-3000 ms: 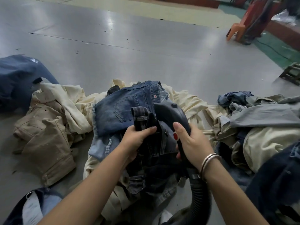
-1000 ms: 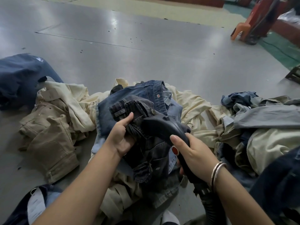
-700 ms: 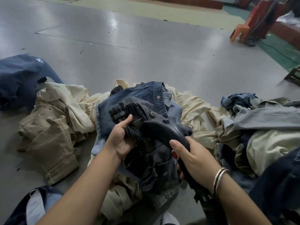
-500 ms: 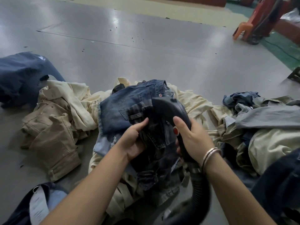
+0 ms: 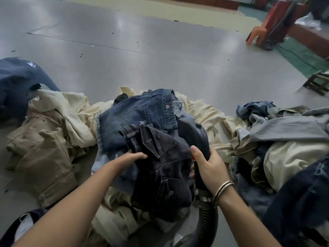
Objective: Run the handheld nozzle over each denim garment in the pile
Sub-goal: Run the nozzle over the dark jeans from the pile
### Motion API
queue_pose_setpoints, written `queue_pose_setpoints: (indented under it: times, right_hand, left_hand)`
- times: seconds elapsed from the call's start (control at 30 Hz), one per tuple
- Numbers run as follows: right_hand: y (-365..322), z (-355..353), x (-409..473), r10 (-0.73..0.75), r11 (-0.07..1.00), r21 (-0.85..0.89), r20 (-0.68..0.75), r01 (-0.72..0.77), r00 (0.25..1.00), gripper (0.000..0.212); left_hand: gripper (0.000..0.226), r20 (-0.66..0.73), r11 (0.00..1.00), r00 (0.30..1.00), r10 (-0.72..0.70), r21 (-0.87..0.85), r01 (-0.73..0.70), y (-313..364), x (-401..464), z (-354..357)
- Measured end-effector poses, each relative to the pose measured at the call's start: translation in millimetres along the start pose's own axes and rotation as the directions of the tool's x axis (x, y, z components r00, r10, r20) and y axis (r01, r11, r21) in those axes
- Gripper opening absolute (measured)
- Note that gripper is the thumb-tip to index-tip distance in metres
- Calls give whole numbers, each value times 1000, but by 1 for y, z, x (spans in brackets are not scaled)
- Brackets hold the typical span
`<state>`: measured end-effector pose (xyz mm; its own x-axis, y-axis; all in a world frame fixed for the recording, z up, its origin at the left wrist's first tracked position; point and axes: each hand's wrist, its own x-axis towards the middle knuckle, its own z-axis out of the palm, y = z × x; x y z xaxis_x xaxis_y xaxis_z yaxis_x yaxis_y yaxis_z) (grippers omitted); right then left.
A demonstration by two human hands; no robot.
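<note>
The right hand (image 5: 211, 168) grips the handle of the black nozzle (image 5: 193, 134), fingers clenched round it, w/ the thumb near a red button. The nozzle head lies against the right edge of the dark denim garment (image 5: 163, 163), which sits on top of the pile, over a blue denim piece (image 5: 142, 113). The left hand (image 5: 132, 156) rests on the dark garment's left side; its fingers look bent over the cloth, approx. a light grasp, but the tips are partly hidden. The step in hand seems to be the pass over this dark garment. Next move prob. needs the left hand to keep the cloth flat while the nozzle goes across the pocket flap. A ribbed hose (image 5: 207, 220) goes down from the handle. The pile lies on a grey, shiny floor (image 5: 160, 50), w/ cream and tan clothes (image 5: 44, 139) around. An orange chair (image 5: 256, 35) stands far right.
</note>
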<state>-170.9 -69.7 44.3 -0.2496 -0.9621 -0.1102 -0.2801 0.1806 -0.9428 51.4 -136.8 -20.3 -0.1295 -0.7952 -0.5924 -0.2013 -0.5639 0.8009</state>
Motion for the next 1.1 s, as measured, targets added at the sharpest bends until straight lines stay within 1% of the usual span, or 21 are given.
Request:
queue_pose_setpoints:
  times: [0.1, 0.17, 0.27, 0.33, 0.37, 0.4, 0.43, 0.47, 0.5, 0.53, 0.57, 0.63, 0.67, 0.7, 0.8, 0.87, 0.93, 0.97, 1.0, 1.03, 1.1]
  right_hand:
    - [2, 4, 3, -9, 1000, -13, 23, 9, 1000, 37]
    - [1, 9, 3, -25, 1000, -14, 26, 26, 999, 34]
    - [-5, 16, 4, -59, 998, -4, -14, 59, 998, 45]
    - [-10, 21, 2, -93, 996, 2, -45, 93, 995, 53]
    - [-12, 23, 1, -109, 994, 2, -61, 109, 992, 56]
    - [-13, 25, 0, -123, 992, 2, -77, 124, 989, 58]
    - [-15, 26, -2, -136, 991, 3, -91, 137, 987, 59]
    - [-17, 26, -3, -148, 989, 3, -103, 150, 984, 61]
    - [-18, 26, -4, -160, 987, 4, -114, 162, 980, 62]
    - [-20, 24, -5, -173, 985, 7, -125, 175, 977, 63]
    - [-21, 22, -5, -185, 982, 6, -138, 187, 973, 63]
    - [-24, 18, -5, -208, 978, -9, -176, 209, 962, 58]
    - [-24, 17, -4, -217, 976, -13, -192, 218, 957, 54]
    - [-26, 17, -3, -220, 975, -8, -209, 223, 953, 50]
    - [-27, 14, 2, -196, 975, 48, -256, 215, 947, 41]
    - [-28, 8, 4, -143, 969, 159, -256, 187, 956, 33]
    - [-28, 1, 7, -72, 950, 280, -234, 138, 969, 29]
    - [-29, -4, 7, -48, 938, 326, -222, 121, 974, 28]
    - [-30, -9, 8, -30, 923, 370, -206, 107, 978, 27]
    - [-30, -13, 8, -10, 904, 419, -186, 88, 982, 26]
    - [-32, -21, 8, 38, 844, 535, -128, 37, 991, 21]
  left_hand:
    - [34, 140, 995, 989, 50, 78, -61, 2, -2, -4]
    - [34, 143, 981, 976, 165, 80, -178, 6, 0, 2]
    - [22, -1, 954, 955, 298, 26, -298, 15, -3, 25]
    - [18, -119, 935, 939, 321, -117, -335, 27, -9, 44]
    - [23, -148, 926, 942, 301, -192, -326, 35, -13, 51]
    - [35, -131, 920, 956, 263, -264, -290, 45, -18, 56]
    - [50, -54, 910, 974, 220, -348, -225, 53, -21, 61]
    - [67, 73, 885, 977, 201, -441, -149, 59, -26, 63]
    - [83, 200, 858, 958, 207, -507, -80, 63, -30, 64]
    - [91, 288, 842, 930, 230, -539, -41, 66, -34, 62]
    - [89, 321, 835, 914, 246, -550, -31, 66, -38, 59]
    - [62, 319, 820, 906, 280, -570, -53, 65, -40, 54]
    - [48, 314, 819, 899, 304, -568, -79, 63, -41, 52]
    - [44, 326, 825, 881, 343, -554, -116, 62, -42, 51]
    - [54, 387, 852, 814, 433, -471, -230, 62, -47, 46]
    - [51, 410, 889, 795, 447, -305, -343, 59, -48, 38]
    - [45, 375, 908, 833, 407, -64, -415, 55, -48, 30]
    - [38, 312, 910, 868, 387, 22, -413, 52, -47, 26]
    - [34, 239, 918, 897, 371, 53, -394, 49, -45, 23]
    - [35, 180, 930, 917, 356, 24, -366, 46, -44, 19]
    - [38, 135, 950, 946, 295, -150, -275, 42, -42, 15]
